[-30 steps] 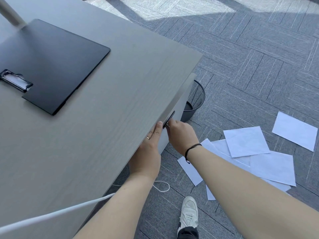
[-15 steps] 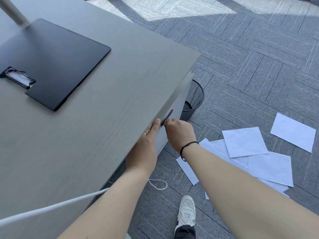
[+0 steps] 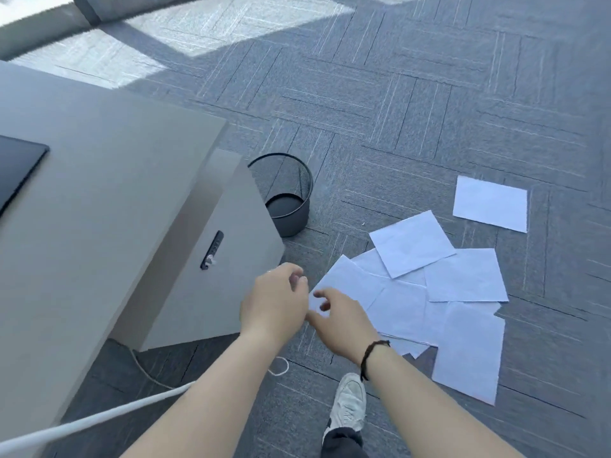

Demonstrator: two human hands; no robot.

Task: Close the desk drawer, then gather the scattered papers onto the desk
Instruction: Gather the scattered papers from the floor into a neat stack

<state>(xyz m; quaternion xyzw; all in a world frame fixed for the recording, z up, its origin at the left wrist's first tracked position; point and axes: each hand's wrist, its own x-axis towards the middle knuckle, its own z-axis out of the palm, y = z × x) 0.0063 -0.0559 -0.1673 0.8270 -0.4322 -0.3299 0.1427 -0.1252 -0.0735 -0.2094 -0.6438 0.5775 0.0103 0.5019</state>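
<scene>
The grey desk [image 3: 82, 209] fills the left side. Its drawer front [image 3: 228, 276] sits flush, with a black handle and lock [image 3: 211, 250]. Several white papers [image 3: 413, 282] lie overlapping on the carpet to the right, and one single sheet [image 3: 490, 203] lies apart, farther back. My left hand [image 3: 274, 304] hangs in front of the drawer's lower right corner, fingers loosely curled, holding nothing. My right hand [image 3: 340, 320], a black band on its wrist, is just beside it with fingers spread over the near edge of the paper pile.
A black mesh wastebasket [image 3: 287, 193] stands on the carpet by the desk's far corner. A black clipboard [image 3: 16, 170] lies on the desktop at the left edge. A white cable [image 3: 99, 421] runs under the desk. My white shoe [image 3: 348, 404] stands near the papers.
Both hands have left the drawer handle and dropped to the right, toward the papers. The view has swung down and right, so more floor and the drawer front show.
</scene>
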